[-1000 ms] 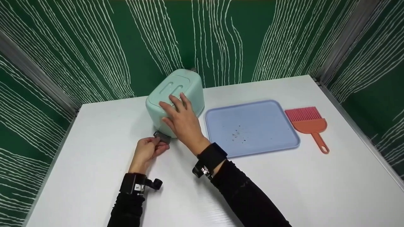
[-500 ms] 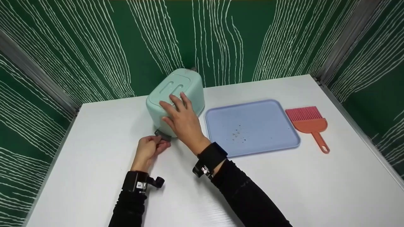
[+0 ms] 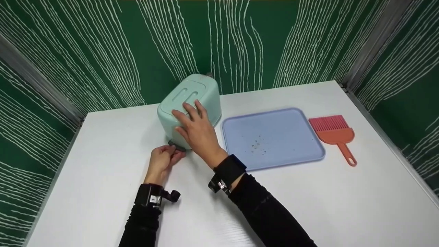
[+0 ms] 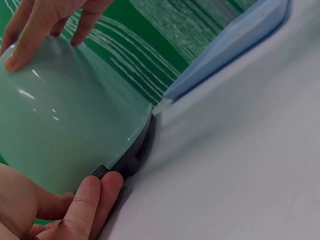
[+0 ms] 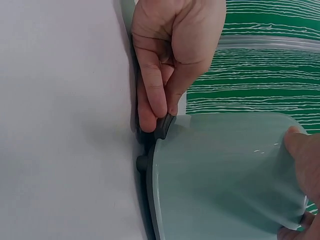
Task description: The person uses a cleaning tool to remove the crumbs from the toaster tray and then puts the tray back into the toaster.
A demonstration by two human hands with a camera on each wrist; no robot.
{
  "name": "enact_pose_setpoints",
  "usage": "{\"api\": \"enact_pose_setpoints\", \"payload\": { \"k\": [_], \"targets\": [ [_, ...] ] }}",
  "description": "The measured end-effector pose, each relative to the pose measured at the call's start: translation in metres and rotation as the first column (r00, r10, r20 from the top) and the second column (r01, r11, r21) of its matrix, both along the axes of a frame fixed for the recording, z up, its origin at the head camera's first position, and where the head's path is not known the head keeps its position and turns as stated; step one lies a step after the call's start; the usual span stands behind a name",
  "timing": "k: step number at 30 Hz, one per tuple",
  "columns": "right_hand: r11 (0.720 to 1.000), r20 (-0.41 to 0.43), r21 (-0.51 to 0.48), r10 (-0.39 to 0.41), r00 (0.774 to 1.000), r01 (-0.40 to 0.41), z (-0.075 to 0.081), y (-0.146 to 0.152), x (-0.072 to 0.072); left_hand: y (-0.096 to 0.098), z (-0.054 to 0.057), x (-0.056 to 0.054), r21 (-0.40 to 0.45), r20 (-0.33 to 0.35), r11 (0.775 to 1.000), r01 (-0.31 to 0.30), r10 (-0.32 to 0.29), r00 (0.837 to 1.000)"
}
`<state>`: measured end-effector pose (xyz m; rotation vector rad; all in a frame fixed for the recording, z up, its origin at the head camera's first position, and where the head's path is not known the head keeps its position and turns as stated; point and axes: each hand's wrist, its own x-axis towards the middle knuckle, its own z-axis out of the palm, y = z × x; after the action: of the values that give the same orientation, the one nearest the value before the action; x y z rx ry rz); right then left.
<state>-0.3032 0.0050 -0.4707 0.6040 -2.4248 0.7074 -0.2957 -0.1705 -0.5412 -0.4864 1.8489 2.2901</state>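
Note:
A mint-green toaster point(image 3: 168, 120) with a rounded body and two slot-shaped marks in its top stands at the back left of the white table. At its near end, low by the dark base, a dark grey tab point(image 5: 165, 125) sticks out. My left hand point(image 3: 161, 159) pinches this tab between thumb and fingers. Spread over the near top corner, the fingers of my right hand point(image 3: 202, 135) rest on the top, and its thumb touches the near end. Part of the tab is hidden behind my left fingers point(image 4: 82, 210).
Right of the toaster lies a shallow blue tray point(image 3: 288, 130) with a patch of small crumbs point(image 3: 257, 145). Beyond it is an orange brush point(image 3: 336, 135) with pink bristles. Green walls with white streaks point(image 3: 240, 44) rise close behind the table point(image 3: 274, 202).
My left hand has moved slightly forward, toward the toaster, and less of the dark tab shows outside the body. My right hand and the toaster have stayed in place.

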Motion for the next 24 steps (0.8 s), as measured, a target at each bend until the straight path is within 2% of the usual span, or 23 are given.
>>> {"api": "enact_pose_setpoints", "payload": {
  "k": [9,24],
  "targets": [
    [1.000,0.006,-0.002,-0.013,1.000,0.013,-0.0019,-0.0019,-0.0008,-0.0066,-0.0019,-0.0015,0.032,0.008,0.999,0.040,-0.040,0.999],
    [1.000,-0.012,-0.009,0.010,1.000,-0.011,0.0000,-0.0010,-0.0003,-0.0004,0.0000,-0.0002,0.064,0.009,0.998,-0.006,0.005,1.000]
  ]
}}
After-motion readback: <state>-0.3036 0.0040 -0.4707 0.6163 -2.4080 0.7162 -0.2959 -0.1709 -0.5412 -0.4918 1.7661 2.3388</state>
